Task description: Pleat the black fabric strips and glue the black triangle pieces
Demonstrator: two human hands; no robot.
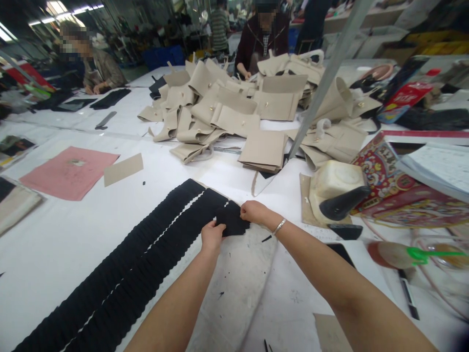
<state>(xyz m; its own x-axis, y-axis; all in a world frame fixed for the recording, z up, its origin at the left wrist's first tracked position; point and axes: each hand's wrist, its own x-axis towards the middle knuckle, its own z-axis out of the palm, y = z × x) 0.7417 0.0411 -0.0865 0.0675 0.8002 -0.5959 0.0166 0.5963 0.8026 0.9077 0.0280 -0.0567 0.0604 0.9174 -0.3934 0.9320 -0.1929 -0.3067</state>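
Observation:
My left hand (212,234) pinches the lower left edge of a black fabric piece (232,220), thumb on top. At that piece's right edge, my right hand (252,211) is closed with its fingers curled; a silver bangle (279,226) sits on the wrist. The piece lies at the far end of long rows of overlapping black pieces (146,244), which run diagonally down to the lower left. Under my hands spreads a pale, stained cloth (238,278). My fingertips are partly hidden by the fabric.
A heap of beige leather-like pieces (234,107) covers the table's far side, beside a slanted metal pole (326,78). To the right stand a white bottle with a black nozzle (337,186) and a patterned red box (388,181). A pink sheet (69,171) lies left. Two people work across the table.

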